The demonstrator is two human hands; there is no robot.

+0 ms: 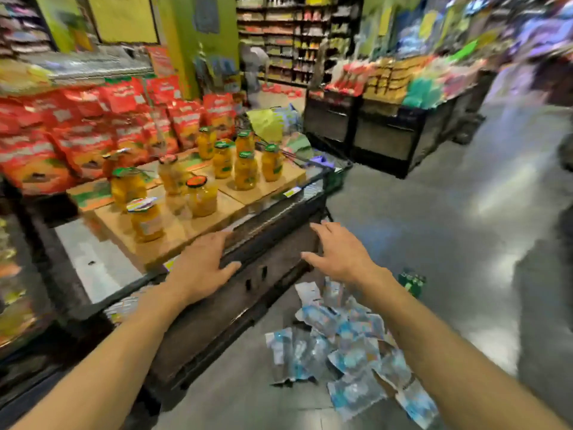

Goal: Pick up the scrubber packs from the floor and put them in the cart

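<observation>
Several blue-and-white scrubber packs point(347, 352) lie in a loose heap on the grey floor, low in the frame and beside a dark display stand. My left hand point(201, 262) reaches forward with fingers spread, empty, over the stand's front edge. My right hand point(338, 252) is also spread and empty, held in the air above the far end of the heap. The cart point(310, 156) stands past the stand's far corner, with green and blue packs piled in it; only its upper part shows. The whole frame is blurred.
The dark display stand point(266, 243) on my left carries jars of yellow fruit point(201, 197) on cardboard and red pouches point(93, 125) behind. A second black display point(387, 135) stands across the aisle. A green pack point(412, 282) lies on the floor to the right. Shelves line the back.
</observation>
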